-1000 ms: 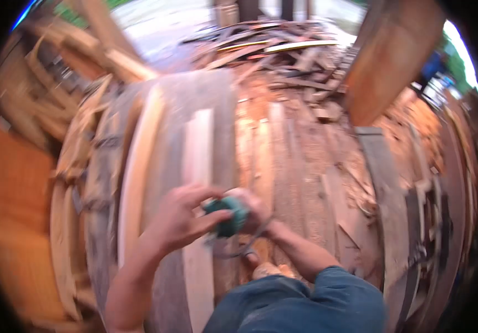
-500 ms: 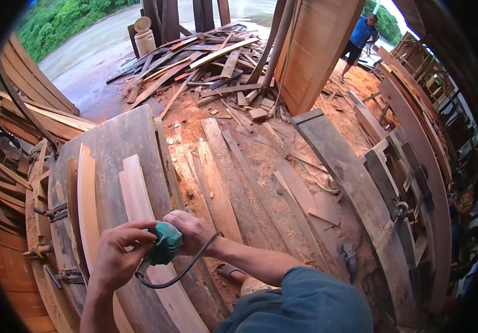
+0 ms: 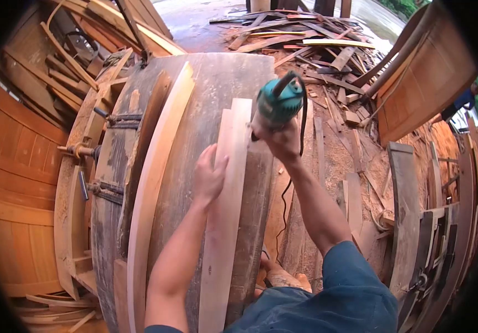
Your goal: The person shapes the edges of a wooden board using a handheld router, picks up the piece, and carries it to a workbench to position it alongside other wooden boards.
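My right hand is closed around a teal corded power tool, raised above the right edge of the workbench. Its exact kind is unclear, and its black cord hangs down toward the floor. Under my left hand lies a long pale wooden board. The thumb rests over the top of its left edge, with the fingers along the side. Another light board, curved in the view, stands to the left on the same bench.
Clamps with metal bars project at the bench's left side. Panelled wooden doors stand at far left. Beyond the bench is a heap of scrap wood. Planks and sawdust cover the right side. A person is partly visible at far right.
My right hand has lifted the power tool up and to the right. The left hand has left the tool and now touches the pale board. The view has swung left and down.
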The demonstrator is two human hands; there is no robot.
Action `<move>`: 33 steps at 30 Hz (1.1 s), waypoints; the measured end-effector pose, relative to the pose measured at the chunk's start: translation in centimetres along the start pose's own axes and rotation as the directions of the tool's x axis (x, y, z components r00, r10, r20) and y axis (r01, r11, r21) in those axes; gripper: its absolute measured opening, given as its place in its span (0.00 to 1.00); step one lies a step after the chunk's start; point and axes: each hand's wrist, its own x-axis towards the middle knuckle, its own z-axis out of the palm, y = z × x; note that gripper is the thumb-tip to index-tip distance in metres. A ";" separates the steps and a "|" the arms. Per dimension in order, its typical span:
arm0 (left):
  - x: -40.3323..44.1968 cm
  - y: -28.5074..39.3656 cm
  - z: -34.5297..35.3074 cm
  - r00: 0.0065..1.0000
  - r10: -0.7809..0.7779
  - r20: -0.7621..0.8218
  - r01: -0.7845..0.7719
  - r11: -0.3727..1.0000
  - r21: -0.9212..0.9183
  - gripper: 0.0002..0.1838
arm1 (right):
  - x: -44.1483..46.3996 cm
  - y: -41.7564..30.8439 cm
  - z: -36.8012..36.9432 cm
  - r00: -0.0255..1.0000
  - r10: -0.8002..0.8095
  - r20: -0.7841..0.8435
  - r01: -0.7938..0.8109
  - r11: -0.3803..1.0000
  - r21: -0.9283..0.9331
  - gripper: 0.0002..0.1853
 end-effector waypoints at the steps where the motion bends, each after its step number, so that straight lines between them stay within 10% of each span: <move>1: 0.9 -0.4 1.2 0.999 0.016 -0.032 -0.015 1.000 0.020 0.27 | 0.8 0.7 0.5 1.000 -0.013 -0.019 0.014 0.999 0.038 0.14; 33: 13.8 -4.7 8.0 0.979 0.138 0.150 -0.147 0.988 0.050 0.23 | 6.2 6.7 2.3 0.997 -0.009 -0.083 -0.001 0.993 -0.121 0.23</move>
